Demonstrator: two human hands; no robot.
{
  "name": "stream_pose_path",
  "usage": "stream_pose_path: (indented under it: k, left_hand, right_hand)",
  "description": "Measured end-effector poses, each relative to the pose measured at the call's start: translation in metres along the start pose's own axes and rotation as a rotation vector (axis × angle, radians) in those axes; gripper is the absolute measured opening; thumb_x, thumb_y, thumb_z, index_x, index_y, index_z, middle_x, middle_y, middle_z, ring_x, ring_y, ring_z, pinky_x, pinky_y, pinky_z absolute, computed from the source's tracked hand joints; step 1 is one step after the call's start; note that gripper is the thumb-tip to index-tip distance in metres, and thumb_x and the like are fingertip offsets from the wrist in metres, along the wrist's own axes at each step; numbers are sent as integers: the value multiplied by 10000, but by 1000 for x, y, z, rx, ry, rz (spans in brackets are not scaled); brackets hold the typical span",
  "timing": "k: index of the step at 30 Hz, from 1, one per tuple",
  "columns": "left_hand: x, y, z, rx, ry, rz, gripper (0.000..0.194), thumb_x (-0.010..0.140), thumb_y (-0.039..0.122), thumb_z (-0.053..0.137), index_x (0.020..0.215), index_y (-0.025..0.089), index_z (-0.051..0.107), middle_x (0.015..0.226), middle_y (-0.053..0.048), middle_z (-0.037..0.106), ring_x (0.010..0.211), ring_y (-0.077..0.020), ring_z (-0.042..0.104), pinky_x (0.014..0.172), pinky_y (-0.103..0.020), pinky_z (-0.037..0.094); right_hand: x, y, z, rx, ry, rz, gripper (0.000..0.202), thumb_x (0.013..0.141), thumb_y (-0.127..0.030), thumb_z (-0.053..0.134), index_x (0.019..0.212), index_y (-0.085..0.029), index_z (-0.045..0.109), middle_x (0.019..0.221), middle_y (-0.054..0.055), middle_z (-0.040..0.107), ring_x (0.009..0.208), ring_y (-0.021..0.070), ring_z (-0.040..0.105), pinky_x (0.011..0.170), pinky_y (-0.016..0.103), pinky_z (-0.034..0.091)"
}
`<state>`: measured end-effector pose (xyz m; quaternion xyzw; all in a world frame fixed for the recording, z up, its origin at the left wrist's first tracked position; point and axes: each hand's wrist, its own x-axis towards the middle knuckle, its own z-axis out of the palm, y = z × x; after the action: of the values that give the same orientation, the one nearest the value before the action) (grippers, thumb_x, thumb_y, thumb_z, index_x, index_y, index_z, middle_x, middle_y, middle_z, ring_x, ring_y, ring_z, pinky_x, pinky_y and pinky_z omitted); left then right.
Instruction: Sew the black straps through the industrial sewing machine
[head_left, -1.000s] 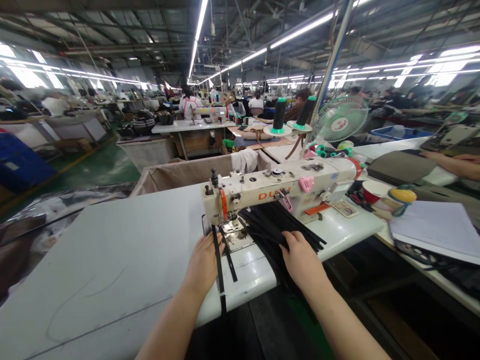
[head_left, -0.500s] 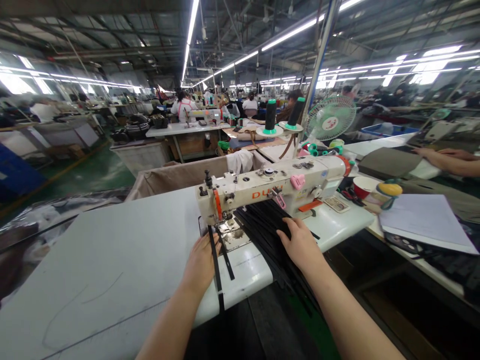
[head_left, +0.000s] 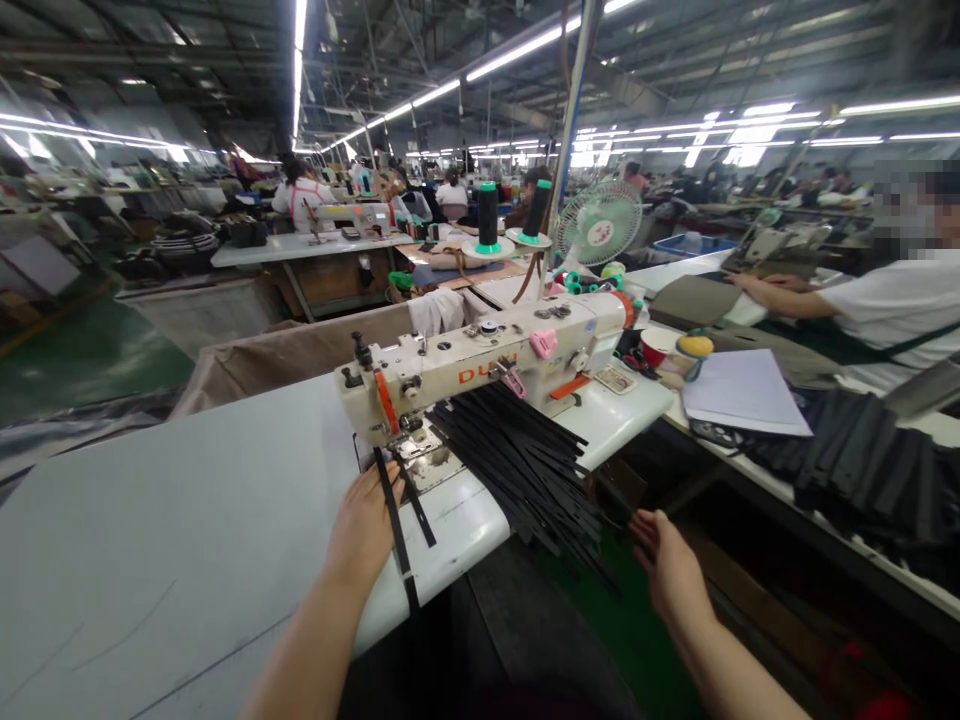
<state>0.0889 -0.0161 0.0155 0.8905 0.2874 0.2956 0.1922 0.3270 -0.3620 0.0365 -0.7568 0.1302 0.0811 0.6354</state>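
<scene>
A cream sewing machine stands on a white table. My left hand lies flat on the table just in front of the needle, its fingers resting on a thin black strap that runs from under the presser foot over the table's front edge. A second short black strap lies beside it. A pile of black strips lies under the machine arm and hangs over the edge. My right hand hovers off the table to the right of the pile, fingers apart, holding nothing.
Two black thread cones and a green fan stand behind the machine. A person in a white shirt works at the bench on the right, by white papers and stacked black pieces. A fabric-lined bin sits behind the table.
My right hand has left the pile of black strips and moved right and down, off the table. The view has swung right, showing the person at the side bench. My left hand stays put.
</scene>
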Motion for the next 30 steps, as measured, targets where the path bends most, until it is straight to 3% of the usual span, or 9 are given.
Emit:
stream_pose_path:
  k: [3,5,11,15,18,22,25,28,30]
  left_hand:
    - [1,-2,1,-7,-11,-8,560,1052,533,366,1230,142,725,1361,-155,690,1314,-331,617,1195,-564,471]
    - [2,-3,2,-24,-14,-17,562,1045,541,367,1221,146,727,1352,-152,695,1310,-327,621,1202,-557,467]
    - [3,-6,4,-84,-24,-15,546,1036,528,385,1229,147,726,1346,-143,699,1309,-313,627,1202,-527,479]
    - [3,-6,5,-96,-5,6,510,1042,484,388,1230,150,725,1343,-140,701,1325,-311,616,1208,-540,472]
    - [4,-5,4,-80,-1,15,491,1046,472,391,1229,161,724,1343,-134,702,1321,-305,621,1208,-530,475]
    - [4,-3,3,-70,-3,20,485,1048,466,389,1222,165,726,1335,-129,706,1318,-303,624,1204,-520,480]
    - [4,-3,3,-59,-7,22,487,1052,459,383,1231,159,723,1346,-132,700,1324,-303,619,1204,-521,479]
    - [3,-3,4,-71,-2,19,483,1049,466,392,1237,166,720,1348,-125,701,1327,-299,616,1211,-516,471]
    - [4,-2,5,-86,12,8,486,1042,478,400,1226,168,725,1329,-122,712,1319,-301,621,1205,-514,477]
  right_hand:
    - [-32,26,8,145,-87,167,486,818,-631,520,937,-185,670,1066,172,773,1168,374,705,929,536,569]
    - [-45,29,21,242,-127,230,492,862,-631,491,972,-188,674,1090,160,782,1161,360,714,909,521,590]
    - [-41,-2,81,443,-201,243,554,932,-602,415,1174,-163,650,1069,142,795,1033,329,761,897,518,631]
    - [-36,-16,123,445,-167,180,574,955,-581,406,1324,-178,582,1145,117,782,1090,279,751,906,463,644]
    - [-32,-18,139,376,-180,151,585,972,-600,384,1308,-165,583,1147,132,775,1029,259,766,879,449,646]
    - [-21,-11,122,227,-203,78,645,956,-670,357,1253,-159,615,1102,142,775,975,268,774,842,439,650]
    - [-21,5,86,104,-153,-48,740,915,-736,336,1279,-156,618,1219,163,745,1186,308,710,961,451,619]
    - [-32,27,51,0,-81,-246,858,882,-765,405,1447,-129,513,1536,182,549,1473,316,474,1233,475,400]
    - [-42,41,40,-65,-83,-324,906,873,-780,426,1480,-110,490,1572,204,500,1505,338,421,1287,507,292]
